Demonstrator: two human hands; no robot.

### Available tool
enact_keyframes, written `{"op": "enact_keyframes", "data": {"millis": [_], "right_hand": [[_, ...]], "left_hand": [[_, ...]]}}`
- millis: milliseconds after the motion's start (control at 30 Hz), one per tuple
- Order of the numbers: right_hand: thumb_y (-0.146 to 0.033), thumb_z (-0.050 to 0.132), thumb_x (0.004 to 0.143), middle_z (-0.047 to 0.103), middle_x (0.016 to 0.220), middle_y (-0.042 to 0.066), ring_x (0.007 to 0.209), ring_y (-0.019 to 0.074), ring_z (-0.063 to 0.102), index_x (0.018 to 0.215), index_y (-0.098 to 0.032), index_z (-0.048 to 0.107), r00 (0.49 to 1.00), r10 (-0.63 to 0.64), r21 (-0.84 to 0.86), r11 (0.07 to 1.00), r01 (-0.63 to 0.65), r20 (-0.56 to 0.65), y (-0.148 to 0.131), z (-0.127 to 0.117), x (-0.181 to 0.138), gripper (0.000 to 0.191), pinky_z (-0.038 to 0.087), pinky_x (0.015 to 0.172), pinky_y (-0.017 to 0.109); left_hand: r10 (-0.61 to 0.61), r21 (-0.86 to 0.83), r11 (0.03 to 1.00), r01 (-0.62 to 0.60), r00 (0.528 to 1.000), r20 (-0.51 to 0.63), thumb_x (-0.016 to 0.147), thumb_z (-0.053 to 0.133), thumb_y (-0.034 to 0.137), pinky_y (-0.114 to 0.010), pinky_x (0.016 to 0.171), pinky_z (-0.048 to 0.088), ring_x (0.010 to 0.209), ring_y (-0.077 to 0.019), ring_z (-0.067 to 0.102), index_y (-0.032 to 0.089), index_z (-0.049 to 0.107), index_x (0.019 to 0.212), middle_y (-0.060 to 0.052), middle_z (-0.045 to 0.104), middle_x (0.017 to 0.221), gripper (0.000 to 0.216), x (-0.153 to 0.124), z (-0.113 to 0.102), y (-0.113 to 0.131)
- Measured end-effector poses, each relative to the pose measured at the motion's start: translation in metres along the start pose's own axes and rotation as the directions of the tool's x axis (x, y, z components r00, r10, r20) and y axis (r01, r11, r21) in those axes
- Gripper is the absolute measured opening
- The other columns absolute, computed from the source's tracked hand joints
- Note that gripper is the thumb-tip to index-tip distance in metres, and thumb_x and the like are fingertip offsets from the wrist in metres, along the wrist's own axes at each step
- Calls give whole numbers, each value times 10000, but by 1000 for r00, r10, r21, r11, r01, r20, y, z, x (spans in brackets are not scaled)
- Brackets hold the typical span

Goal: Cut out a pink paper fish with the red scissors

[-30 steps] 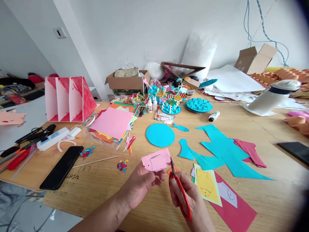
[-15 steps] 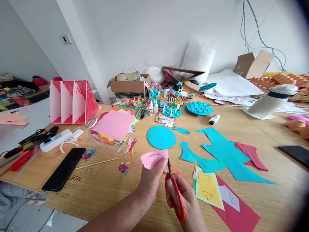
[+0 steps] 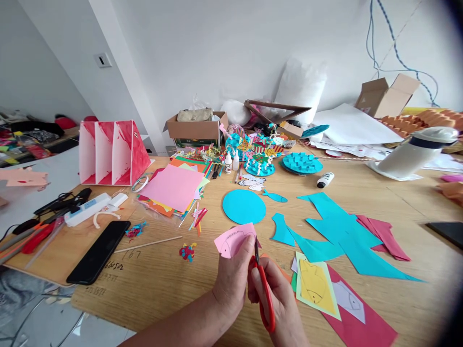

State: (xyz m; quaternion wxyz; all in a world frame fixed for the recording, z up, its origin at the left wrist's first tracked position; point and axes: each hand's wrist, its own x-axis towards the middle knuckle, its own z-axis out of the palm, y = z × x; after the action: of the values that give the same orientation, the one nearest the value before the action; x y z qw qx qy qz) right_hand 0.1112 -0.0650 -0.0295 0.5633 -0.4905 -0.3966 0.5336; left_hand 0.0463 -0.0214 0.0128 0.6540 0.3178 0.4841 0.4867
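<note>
My left hand pinches a small pink paper with a fish outline drawn on it, holding it above the wooden table. My right hand grips red-handled scissors, whose blades point up and meet the paper's right edge. Beside my right hand lies a yellow paper fish on a light green sheet, over a red sheet that also carries a white fish cutout.
Blue paper offcuts, a blue paper disc and dark red scraps lie ahead. A coloured paper stack, a black phone, a wooden stick, a red-and-white file holder and glue bottles stand left and behind.
The pink paper has turned and dropped closer to my left hand. The scissors have come nearer upright and closer to that hand, at the paper's right edge.
</note>
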Motion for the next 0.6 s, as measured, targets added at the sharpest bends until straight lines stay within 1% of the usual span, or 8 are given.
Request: {"op": "enact_keyframes", "data": {"millis": [100,167,267,367,467,600], "right_hand": [[-502,531,784,419,491,-58,446,93,370,615,-206,436,1000,-7,5,1000,7,-8,6,-1,2,353,306,412,194],[-508,547,767,404,484,-60,444,93,360,601,-207,435,1000,7,12,1000,-7,-22,6,-1,2,362,298,402,191],[-514,580,736,391,494,-63,448,88,348,599,-201,453,998,31,50,998,-28,-56,1,1,1,365,285,395,182],[-484,615,724,404,522,-61,472,84,356,616,-192,473,995,42,75,997,-35,-92,-5,3,-2,342,296,418,176],[-471,612,733,404,516,-61,475,84,357,625,-191,482,995,43,76,996,-36,-95,-8,4,-4,327,305,427,179],[-461,604,743,407,522,-59,476,81,361,631,-190,489,994,40,74,997,-32,-104,-10,3,-4,315,308,429,176]], "left_hand": [[-96,-10,995,96,995,24,708,552,516,-170,241,205,271,-54,275,208,384,636,99,305,425,358,-2,1,-3],[-120,-24,992,121,992,31,703,557,526,-164,244,208,269,-50,275,210,370,634,103,292,416,374,-2,1,-6],[-129,-38,991,130,991,24,693,565,539,-158,257,207,287,-41,273,205,386,649,100,310,434,382,-4,2,-9],[-126,-37,991,126,992,-1,674,583,543,-152,272,217,318,-38,294,196,401,648,91,339,459,392,-5,3,-9],[-120,-33,992,119,993,-21,675,582,536,-152,281,214,334,-41,313,194,403,631,84,350,464,389,-5,4,-8],[-138,-25,990,138,990,-13,682,569,541,-161,280,199,328,-45,301,198,400,624,84,336,454,387,-4,6,-6]]}}
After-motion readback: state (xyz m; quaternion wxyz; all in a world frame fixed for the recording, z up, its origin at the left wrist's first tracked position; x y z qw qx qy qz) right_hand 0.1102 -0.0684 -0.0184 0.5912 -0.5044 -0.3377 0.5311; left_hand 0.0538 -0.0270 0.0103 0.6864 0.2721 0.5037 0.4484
